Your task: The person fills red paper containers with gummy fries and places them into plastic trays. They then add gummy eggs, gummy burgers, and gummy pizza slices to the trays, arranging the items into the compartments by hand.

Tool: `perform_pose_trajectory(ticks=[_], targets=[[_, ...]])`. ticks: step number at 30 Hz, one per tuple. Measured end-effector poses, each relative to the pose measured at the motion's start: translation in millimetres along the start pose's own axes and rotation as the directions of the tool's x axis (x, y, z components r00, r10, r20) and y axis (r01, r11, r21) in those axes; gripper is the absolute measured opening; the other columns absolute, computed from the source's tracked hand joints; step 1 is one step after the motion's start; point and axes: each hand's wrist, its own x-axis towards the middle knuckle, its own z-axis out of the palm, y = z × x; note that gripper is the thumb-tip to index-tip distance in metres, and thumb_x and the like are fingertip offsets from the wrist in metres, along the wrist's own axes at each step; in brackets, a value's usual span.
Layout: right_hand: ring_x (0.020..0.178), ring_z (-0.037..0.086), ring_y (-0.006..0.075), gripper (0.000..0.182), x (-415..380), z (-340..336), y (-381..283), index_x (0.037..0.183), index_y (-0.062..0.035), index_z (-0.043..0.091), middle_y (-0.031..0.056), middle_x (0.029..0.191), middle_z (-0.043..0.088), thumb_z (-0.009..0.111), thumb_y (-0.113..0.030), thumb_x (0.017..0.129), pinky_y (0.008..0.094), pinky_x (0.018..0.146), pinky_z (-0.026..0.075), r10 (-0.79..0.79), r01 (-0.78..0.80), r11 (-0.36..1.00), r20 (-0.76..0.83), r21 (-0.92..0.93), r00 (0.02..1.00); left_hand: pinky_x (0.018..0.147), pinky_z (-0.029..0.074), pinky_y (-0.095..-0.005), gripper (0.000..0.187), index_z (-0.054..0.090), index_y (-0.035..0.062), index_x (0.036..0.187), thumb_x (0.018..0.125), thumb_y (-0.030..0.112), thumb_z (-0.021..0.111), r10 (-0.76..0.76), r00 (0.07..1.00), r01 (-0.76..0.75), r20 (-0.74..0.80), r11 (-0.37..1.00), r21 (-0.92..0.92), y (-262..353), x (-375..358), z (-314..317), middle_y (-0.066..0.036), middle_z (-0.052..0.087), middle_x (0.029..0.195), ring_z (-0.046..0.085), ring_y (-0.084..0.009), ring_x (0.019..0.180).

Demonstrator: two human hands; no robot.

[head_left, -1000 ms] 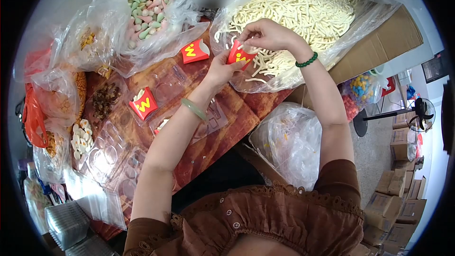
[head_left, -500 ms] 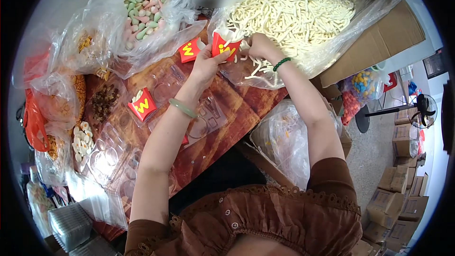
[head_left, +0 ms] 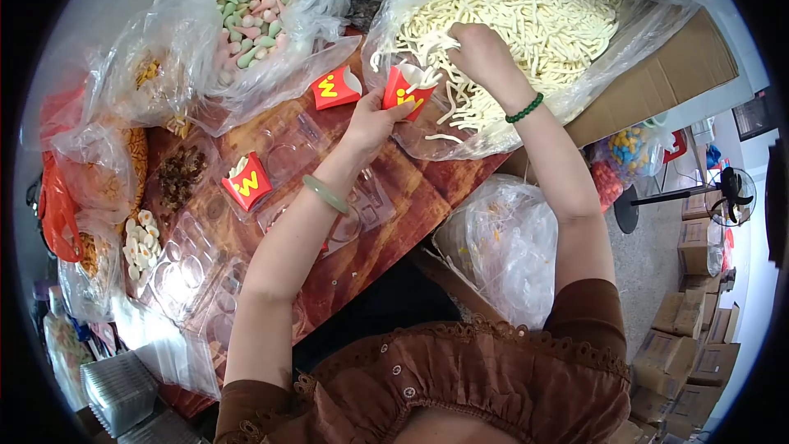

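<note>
My left hand (head_left: 371,125) grips a small red fries box (head_left: 403,97) with a yellow mark, and pale sticks show at its mouth. Above and right of that box, my right hand (head_left: 483,56) is closed on a bunch of pale fry-shaped sticks (head_left: 436,43). Beneath this hand lies a large heap of the same sticks (head_left: 534,12) in an open clear bag. An opened red box with no visible sticks (head_left: 335,87) rests just left of the held one. Another red box (head_left: 247,185), filled with sticks, sits in a clear plastic tray (head_left: 283,148).
A bag of pink and green drop-shaped pieces (head_left: 255,20) is at the back left. White oval pieces (head_left: 142,245) and dark brown bits (head_left: 182,177) lie on the left. A cardboard flap (head_left: 657,82) borders the heap. A box lined with plastic (head_left: 501,247) stands below the table edge.
My right hand has moved up and right from the box's mouth onto the heap, and sticks now show in its fingers. The held box has shifted slightly right and down.
</note>
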Motion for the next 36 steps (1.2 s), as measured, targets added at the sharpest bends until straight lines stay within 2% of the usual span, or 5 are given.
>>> perform_pose_trajectory(ticks=[7, 9, 24, 33, 36], targets=[[0.085, 0.059, 0.0348, 0.023, -10, -5, -28, 0.097, -0.0028, 0.061, 0.0172, 0.084, 0.062, 0.056, 0.0, 0.075, 0.0421, 0.074, 0.048, -0.331, 0.338, 0.94, 0.104, -0.049, 0.938, 0.076, 0.052, -0.0291, 0.033, 0.05, 0.001, 0.119, 0.087, 0.005, 0.06, -0.055, 0.998, 0.054, -0.023, 0.998, -0.038, 10, -3, 12, -0.008, 0.061, 0.107, 0.061, -0.017, 0.093], [0.083, 0.06, 0.0344, 0.024, -11, 0, -29, 0.099, -0.0033, 0.062, 0.0172, 0.086, 0.063, 0.056, -0.001, 0.076, 0.0411, 0.074, 0.049, -0.472, 0.441, 0.869, 0.109, 0.223, 0.875, 0.077, 0.052, -0.0293, 0.033, 0.049, 0.0013, 0.119, 0.088, 0.005, 0.059, -0.044, 0.999, 0.044, -0.002, 0.996, -0.082, 11, -4, 11, -0.008, 0.06, 0.108, 0.06, -0.0172, 0.094], [0.067, 0.06, 0.0141, 0.017, -11, -20, -39, 0.092, -0.0046, 0.065, 0.0094, 0.076, 0.064, 0.068, -0.007, 0.076, 0.0274, 0.064, 0.049, -0.41, 0.003, 0.759, 0.474, 0.652, 0.78, 0.078, 0.055, -0.0331, 0.033, 0.046, 0.0045, 0.122, 0.09, 0.007, 0.056, -0.017, 0.996, 0.024, 0.089, 0.996, -0.081, -1, -16, 2, -0.008, 0.059, 0.111, 0.061, -0.0187, 0.096], [0.068, 0.061, 0.0133, 0.02, -18, -20, -47, 0.094, 0.0016, 0.062, 0.0092, 0.076, 0.065, 0.066, -0.006, 0.076, 0.0263, 0.064, 0.05, -0.328, 0.122, 0.796, 0.254, 0.593, 0.91, 0.077, 0.055, -0.0315, 0.034, 0.046, 0.0057, 0.122, 0.09, 0.008, 0.057, -0.012, 0.996, 0.022, 0.085, 0.993, -0.113, 2, -33, 3, -0.007, 0.059, 0.113, 0.06, -0.0166, 0.098], [0.068, 0.061, 0.0133, 0.016, -14, -23, -50, 0.093, 0.001, 0.062, 0.0088, 0.075, 0.065, 0.061, -0.004, 0.078, 0.0271, 0.063, 0.049, -0.425, 0.155, 0.815, 0.393, 0.559, 0.816, 0.074, 0.054, -0.0287, 0.039, 0.044, 0.0025, 0.125, 0.089, 0.008, 0.059, 0.049, 0.996, -0.045, 0.08, 0.998, -0.047, -2, -33, 3, -0.009, 0.059, 0.11, 0.061, -0.0169, 0.093]])
